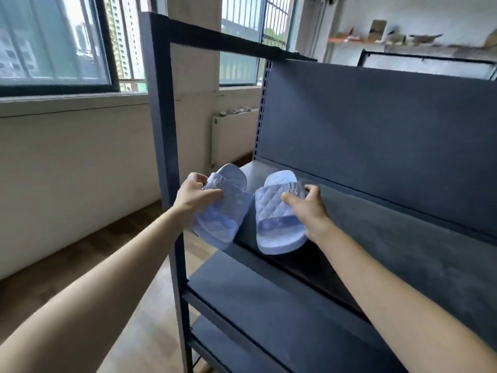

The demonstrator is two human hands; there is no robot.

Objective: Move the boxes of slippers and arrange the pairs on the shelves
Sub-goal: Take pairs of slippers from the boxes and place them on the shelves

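Two light blue slippers with quilted straps are at the left end of the upper shelf (390, 219) of a dark grey rack. My left hand (195, 195) grips the strap of the left slipper (223, 214), which is tilted and hangs partly past the shelf's left edge. My right hand (306, 208) grips the strap of the right slipper (274, 224), whose heel overhangs the shelf's front edge. No slipper boxes are in view.
The rack's upright post (161, 117) stands just left of my left hand. Two lower shelves (255, 292) sit below. A white radiator (231, 135) and windows are behind, a second rack frame (430, 60) at far right, wooden floor at the left.
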